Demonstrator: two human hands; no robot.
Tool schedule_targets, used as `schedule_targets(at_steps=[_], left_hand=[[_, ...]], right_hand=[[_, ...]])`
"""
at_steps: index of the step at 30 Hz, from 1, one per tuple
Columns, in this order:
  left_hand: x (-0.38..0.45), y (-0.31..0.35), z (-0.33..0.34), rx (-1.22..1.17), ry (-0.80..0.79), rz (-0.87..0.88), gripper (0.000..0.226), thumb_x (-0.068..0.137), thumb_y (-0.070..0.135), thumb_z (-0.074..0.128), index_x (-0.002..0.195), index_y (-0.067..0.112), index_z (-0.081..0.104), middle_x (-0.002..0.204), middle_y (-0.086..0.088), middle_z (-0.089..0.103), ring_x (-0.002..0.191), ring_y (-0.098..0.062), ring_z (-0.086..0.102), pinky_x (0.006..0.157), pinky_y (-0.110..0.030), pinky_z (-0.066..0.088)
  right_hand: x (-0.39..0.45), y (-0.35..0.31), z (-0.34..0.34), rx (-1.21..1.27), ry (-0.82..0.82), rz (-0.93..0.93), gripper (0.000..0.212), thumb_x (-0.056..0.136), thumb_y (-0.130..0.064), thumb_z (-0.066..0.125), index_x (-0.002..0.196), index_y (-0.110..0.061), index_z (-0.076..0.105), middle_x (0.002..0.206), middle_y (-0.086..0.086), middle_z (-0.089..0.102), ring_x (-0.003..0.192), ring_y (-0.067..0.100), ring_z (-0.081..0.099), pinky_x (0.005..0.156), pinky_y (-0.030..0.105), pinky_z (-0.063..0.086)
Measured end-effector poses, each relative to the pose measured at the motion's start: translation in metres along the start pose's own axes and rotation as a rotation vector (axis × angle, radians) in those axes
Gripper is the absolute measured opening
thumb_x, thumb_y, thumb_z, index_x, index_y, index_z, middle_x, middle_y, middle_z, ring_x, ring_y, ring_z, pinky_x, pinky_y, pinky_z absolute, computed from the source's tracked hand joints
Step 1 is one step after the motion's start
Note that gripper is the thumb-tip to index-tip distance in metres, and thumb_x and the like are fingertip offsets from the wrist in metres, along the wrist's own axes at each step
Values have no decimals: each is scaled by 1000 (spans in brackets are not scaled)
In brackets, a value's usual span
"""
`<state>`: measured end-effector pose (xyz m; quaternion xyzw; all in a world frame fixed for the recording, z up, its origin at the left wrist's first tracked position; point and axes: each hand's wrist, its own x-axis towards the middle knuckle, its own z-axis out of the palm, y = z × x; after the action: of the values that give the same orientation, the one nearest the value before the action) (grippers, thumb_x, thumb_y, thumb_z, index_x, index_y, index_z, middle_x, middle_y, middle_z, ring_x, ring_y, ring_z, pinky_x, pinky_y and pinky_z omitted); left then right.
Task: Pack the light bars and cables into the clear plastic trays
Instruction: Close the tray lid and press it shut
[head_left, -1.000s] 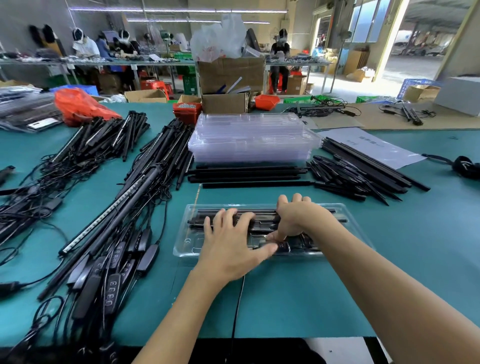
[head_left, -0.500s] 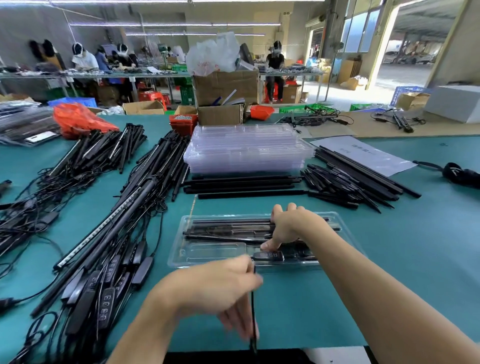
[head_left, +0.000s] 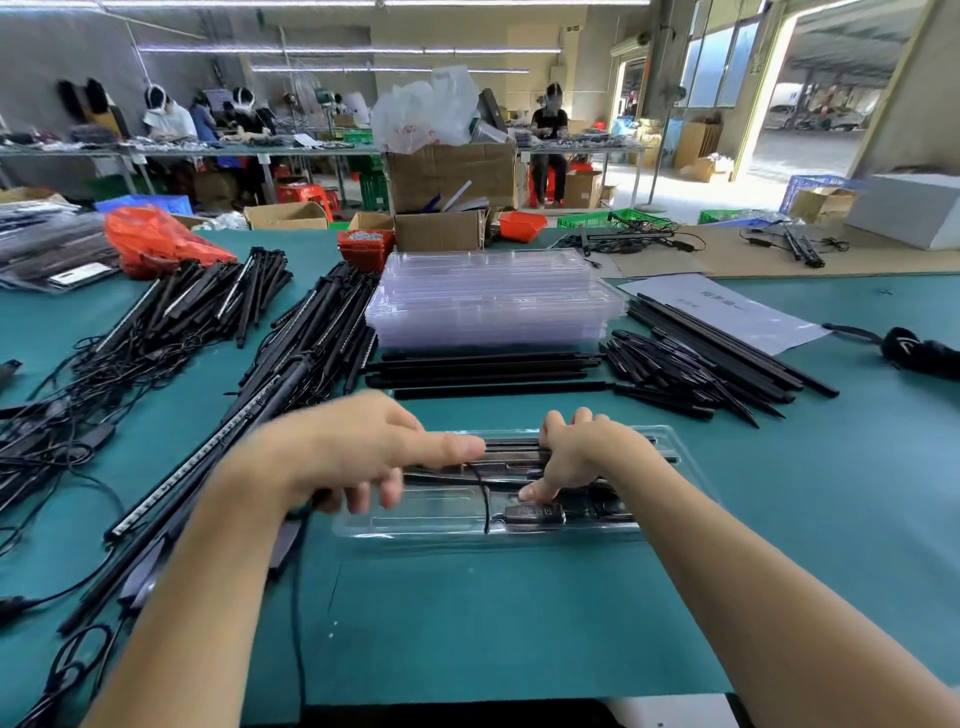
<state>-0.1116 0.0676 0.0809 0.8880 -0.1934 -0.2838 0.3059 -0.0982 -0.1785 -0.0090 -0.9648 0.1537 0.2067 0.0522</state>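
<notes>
1. A clear plastic tray (head_left: 675, 441) is lying on the green table (head_left: 519, 623), just in front of the person, with shallow moulded channels and a see-through rim.
2. Black light bars (head_left: 509, 447) are lying lengthwise in the tray's far channels, and a small black controller (head_left: 535, 513) with a row of buttons is sitting in its near channel.
3. The right hand (head_left: 582, 457) is curling over the bars in the tray, fingers hooking their far edge while the thumb is pressing down beside the controller.
4. The left hand (head_left: 358, 452) is blurring above the tray's left end; its fingers are pinching a thin black cable (head_left: 485, 499) that is running down across the tray toward the controller.
5. A stack of empty clear trays (head_left: 493, 301) is standing behind, with loose black bars (head_left: 483, 371) lying between the stack and the tray.
</notes>
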Motion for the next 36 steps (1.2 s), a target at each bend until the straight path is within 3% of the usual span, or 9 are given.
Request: schedule_targets(at_steps=[7,13,17,20,23,26,29,32,36], left_hand=[[19,-14,-51,264,333,-298,53,69,41,90,98,4,66,53,-6,66,37,-19,46,47,-21,40],[40,-55,-49,219,247,-385,76,66,77,72,93,6,64,52,-1,53,43,-16,42,55,-25,41],[31,-89,-48,-326,-81,-262,67,59,22,94,106,8,49,69,-11,50,50,-21,46,49,-36,51],[26,-102,-54,-234,-81,-322,56,81,-6,74,125,18,50,78,-18,61,56,-27,59,46,-32,50],[28,-98,-60,-34,-44,-472,33,89,14,74,116,12,57,76,-15,72,48,-20,58,43,-20,41],[33,-91,-60,92,20,-553,38,86,37,77,91,6,57,57,-7,61,41,-18,53,40,-17,34],[38,-87,-55,79,103,-463,37,90,40,72,86,11,49,50,-3,49,37,-16,43,40,-17,27],[35,-79,-45,-229,124,-209,35,94,38,65,89,9,46,51,-2,39,37,-11,25,35,-18,23],[19,-62,-24,-578,-265,153,41,81,27,77,110,9,53,69,-8,45,44,-14,33,44,-21,34]], right_hand=[[0,1,-1,50,-5,2,104,72,-70,74,150,-20,26,150,14,27,140,37,29,113,57,33],[3,11,5,182,84,27,90,81,-68,67,147,-21,27,153,12,23,144,35,21,116,57,26],[10,24,4,244,104,31,81,83,-64,68,143,-23,32,152,12,25,142,34,21,116,55,26],[14,27,4,262,101,30,81,81,-63,70,143,-24,33,151,12,25,142,34,21,117,54,26],[15,27,6,299,105,28,79,80,-62,72,140,-25,34,150,11,26,141,34,22,117,52,25],[14,30,9,356,127,17,75,80,-59,73,137,-25,37,148,10,27,140,33,23,118,50,24],[13,32,11,383,147,0,73,81,-57,73,137,-26,38,148,8,27,140,32,23,118,50,24],[12,32,12,395,150,-4,72,82,-56,73,137,-26,38,148,8,27,141,32,23,118,50,24],[10,31,12,397,158,-6,72,82,-57,72,138,-26,37,149,8,27,142,32,22,118,49,23]])
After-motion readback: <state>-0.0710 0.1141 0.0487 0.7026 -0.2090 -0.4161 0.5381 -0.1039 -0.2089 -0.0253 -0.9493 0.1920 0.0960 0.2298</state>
